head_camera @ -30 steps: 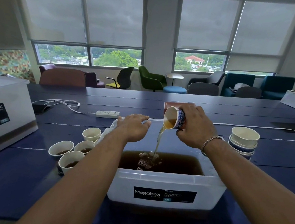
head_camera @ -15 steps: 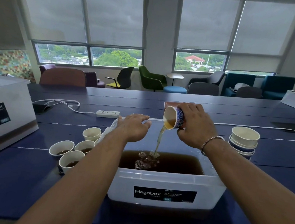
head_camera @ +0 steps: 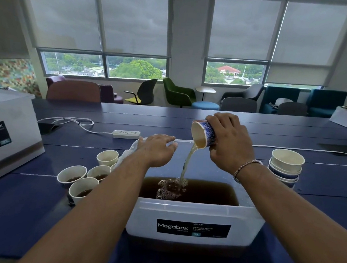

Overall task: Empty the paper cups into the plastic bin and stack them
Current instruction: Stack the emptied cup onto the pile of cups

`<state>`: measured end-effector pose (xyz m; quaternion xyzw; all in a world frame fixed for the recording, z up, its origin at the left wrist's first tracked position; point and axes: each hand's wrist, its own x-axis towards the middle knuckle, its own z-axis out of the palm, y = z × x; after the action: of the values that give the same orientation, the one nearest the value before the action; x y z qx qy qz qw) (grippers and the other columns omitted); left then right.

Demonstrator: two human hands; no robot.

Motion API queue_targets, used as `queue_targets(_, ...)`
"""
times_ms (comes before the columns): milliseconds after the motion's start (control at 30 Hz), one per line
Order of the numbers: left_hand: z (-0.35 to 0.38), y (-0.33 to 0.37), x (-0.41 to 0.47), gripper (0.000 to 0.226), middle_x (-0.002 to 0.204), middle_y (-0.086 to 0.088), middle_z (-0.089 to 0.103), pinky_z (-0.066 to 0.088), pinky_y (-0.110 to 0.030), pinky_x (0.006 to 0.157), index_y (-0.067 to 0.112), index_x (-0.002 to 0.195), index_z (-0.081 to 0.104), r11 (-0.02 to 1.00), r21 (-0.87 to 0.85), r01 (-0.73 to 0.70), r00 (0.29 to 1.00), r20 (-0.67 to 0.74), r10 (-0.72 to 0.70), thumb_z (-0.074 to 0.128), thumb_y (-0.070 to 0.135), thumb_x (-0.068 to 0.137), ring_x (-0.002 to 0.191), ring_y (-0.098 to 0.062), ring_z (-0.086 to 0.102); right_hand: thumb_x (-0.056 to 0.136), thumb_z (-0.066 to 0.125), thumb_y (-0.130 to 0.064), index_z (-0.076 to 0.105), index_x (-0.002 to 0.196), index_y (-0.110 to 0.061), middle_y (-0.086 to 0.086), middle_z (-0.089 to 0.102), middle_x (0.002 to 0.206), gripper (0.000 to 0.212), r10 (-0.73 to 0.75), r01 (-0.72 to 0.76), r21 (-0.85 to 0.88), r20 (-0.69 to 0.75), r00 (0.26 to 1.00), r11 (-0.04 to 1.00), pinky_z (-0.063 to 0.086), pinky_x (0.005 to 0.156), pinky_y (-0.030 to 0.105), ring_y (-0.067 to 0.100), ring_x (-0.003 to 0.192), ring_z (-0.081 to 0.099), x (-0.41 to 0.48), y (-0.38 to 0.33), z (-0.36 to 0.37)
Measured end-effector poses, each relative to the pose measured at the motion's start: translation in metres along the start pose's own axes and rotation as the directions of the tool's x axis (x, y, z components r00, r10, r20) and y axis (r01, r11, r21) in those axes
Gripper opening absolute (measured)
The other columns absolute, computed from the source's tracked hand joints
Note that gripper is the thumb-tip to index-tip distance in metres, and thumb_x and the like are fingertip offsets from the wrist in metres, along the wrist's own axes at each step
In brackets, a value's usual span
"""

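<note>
My right hand grips the tipped paper cup, pouring into the plastic bin; left hand flat, open on its rim; emptied stack done, four cups left

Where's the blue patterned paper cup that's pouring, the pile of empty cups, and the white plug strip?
Blue patterned paper cup (head_camera: 199, 134), head view, inner wall.
Stack of empty paper cups (head_camera: 287, 160), head view, top cup.
White power strip (head_camera: 126, 134), head view, top face.

We see a dark blue plank table carrying the Megabox plastic bin, loose paper cups left of it (some hold brown liquid), a cup stack right, a power strip behind.
</note>
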<state>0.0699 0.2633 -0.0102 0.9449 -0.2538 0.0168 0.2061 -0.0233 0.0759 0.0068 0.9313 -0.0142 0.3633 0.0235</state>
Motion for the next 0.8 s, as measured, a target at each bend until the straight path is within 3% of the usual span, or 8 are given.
queue_targets(267,0.001,-0.001,0.002,0.047,0.160,0.005,0.030,0.005,-0.059,0.119,0.034,0.148,0.038,1.000,0.002,0.004,1.000,0.003,-0.004,0.030,0.049,0.104,0.149,-0.022,0.020,0.059,0.085,-0.021,0.045,0.132,-0.016,0.016,0.049,0.134,0.083,-0.084,0.079,-0.065,-0.067,0.994,0.995,0.049,0.090,0.052,0.036,0.127,0.042,0.004,-0.002,-0.002)
queue_targets(400,0.000,-0.001,0.001,0.047,0.159,0.005,0.031,0.010,-0.059,0.119,0.034,0.148,0.039,1.000,-0.006,-0.006,1.000,0.001,0.006,0.030,0.049,0.104,0.148,-0.022,0.023,0.067,0.077,-0.031,0.043,0.134,-0.020,0.010,0.054,0.129,0.076,-0.063,0.062,-0.092,-0.003,0.998,0.994,0.042,0.096,0.048,0.030,0.118,0.049,0.001,-0.002,-0.001)
queue_targets(533,-0.002,0.005,0.001,0.046,0.155,0.002,0.039,0.012,-0.060,0.118,0.032,0.143,0.047,0.998,-0.047,0.033,0.999,-0.018,-0.034,0.028,0.048,0.105,0.145,-0.025,0.029,0.075,0.070,-0.046,0.034,0.126,-0.021,0.005,0.060,0.117,0.067,0.106,-0.124,0.137,0.128,0.986,0.983,0.049,0.084,0.039,0.029,0.097,0.061,-0.002,-0.004,-0.006)
queue_targets(600,-0.009,0.021,0.003,0.046,0.147,-0.004,0.049,0.025,-0.057,0.115,0.025,0.133,0.056,0.986,-0.166,0.030,0.995,-0.088,-0.046,0.025,0.044,0.105,0.135,-0.028,0.041,0.075,0.071,-0.051,0.033,0.125,-0.022,0.006,0.058,0.120,0.069,0.174,-0.212,0.219,0.183,0.968,0.952,0.053,0.080,0.038,0.028,0.099,0.060,0.000,0.001,-0.009)
queue_targets(667,-0.019,0.047,0.003,0.047,0.141,-0.005,0.053,0.037,-0.043,0.106,0.019,0.132,0.055,0.934,-0.358,-0.008,0.990,-0.137,-0.044,0.024,0.043,0.106,0.125,-0.024,0.049,0.072,0.073,-0.055,0.036,0.126,-0.023,0.005,0.056,0.123,0.072,0.213,-0.262,0.245,0.208,0.955,0.933,0.054,0.084,0.039,0.024,0.108,0.054,0.002,0.009,-0.012)
queue_targets(733,-0.026,0.079,0.006,0.048,0.136,-0.006,0.056,0.041,-0.034,0.094,0.018,0.135,0.053,0.824,-0.566,-0.022,0.997,-0.074,-0.025,0.025,0.044,0.106,0.117,-0.021,0.054,0.071,0.075,-0.051,0.043,0.126,-0.022,0.005,0.055,0.122,0.070,0.269,-0.314,0.250,0.198,0.943,0.916,0.052,0.088,0.040,0.022,0.110,0.051,0.000,0.021,-0.016)
queue_targets(800,-0.025,0.110,0.008,0.047,0.133,-0.006,0.057,0.047,-0.037,0.097,0.020,0.136,0.052,0.735,-0.677,-0.031,1.000,-0.026,0.018,0.029,0.047,0.105,0.112,-0.020,0.056,0.071,0.076,-0.045,0.046,0.124,-0.021,0.004,0.057,0.119,0.066,0.328,-0.364,0.276,0.169,0.930,0.890,0.049,0.084,0.036,0.023,0.108,0.053,-0.004,0.033,-0.024)
